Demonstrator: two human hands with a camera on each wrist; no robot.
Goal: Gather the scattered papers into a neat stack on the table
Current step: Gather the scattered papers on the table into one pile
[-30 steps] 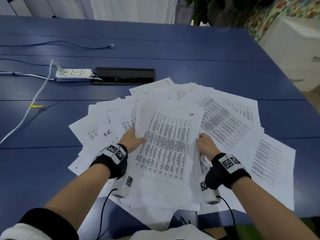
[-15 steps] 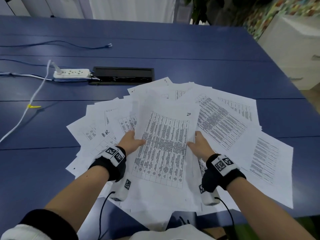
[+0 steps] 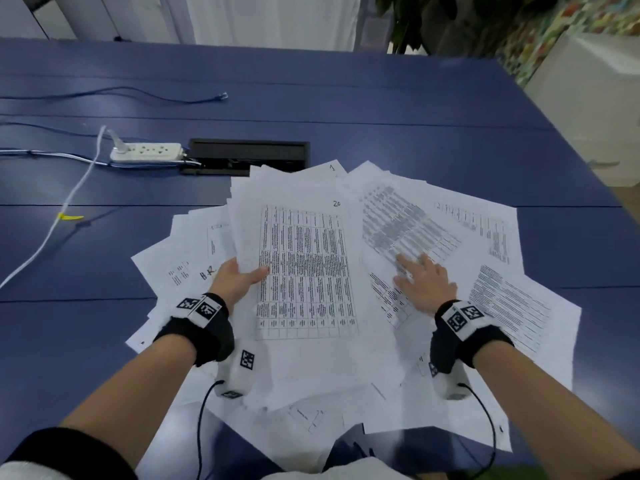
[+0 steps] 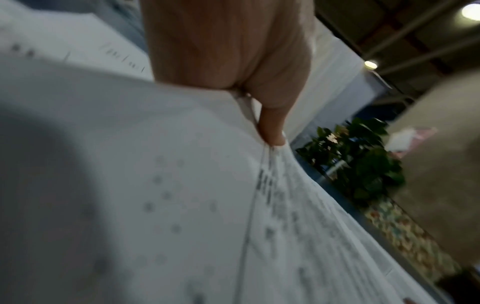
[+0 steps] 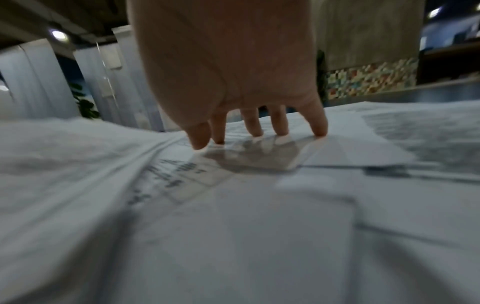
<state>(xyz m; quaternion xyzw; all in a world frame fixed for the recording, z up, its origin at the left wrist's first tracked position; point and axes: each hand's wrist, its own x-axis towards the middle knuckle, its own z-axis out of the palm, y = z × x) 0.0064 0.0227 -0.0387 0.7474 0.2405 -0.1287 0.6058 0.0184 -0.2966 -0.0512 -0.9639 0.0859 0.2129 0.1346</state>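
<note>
Several printed white papers (image 3: 491,237) lie fanned out on the blue table (image 3: 415,109). My left hand (image 3: 239,277) grips the left edge of a bundle of sheets (image 3: 304,268) whose top page is a table marked 20, thumb on top; the left wrist view shows the thumb (image 4: 272,127) pinching the bundle (image 4: 182,205). My right hand (image 3: 419,277) lies on the loose sheets to the right of the bundle with fingers spread. In the right wrist view its fingertips (image 5: 255,131) press on a sheet (image 5: 350,148).
A white power strip (image 3: 145,152) with white and blue cables lies at the far left, next to a black cable hatch (image 3: 247,155) partly covered by papers. A white cabinet (image 3: 595,109) stands off the table's right side. Some sheets hang over the near table edge.
My right hand let go of the bundle's right edge and moved right onto the loose sheets, fingers spread. The left hand keeps its grip, and the bundle has shifted up and away.
</note>
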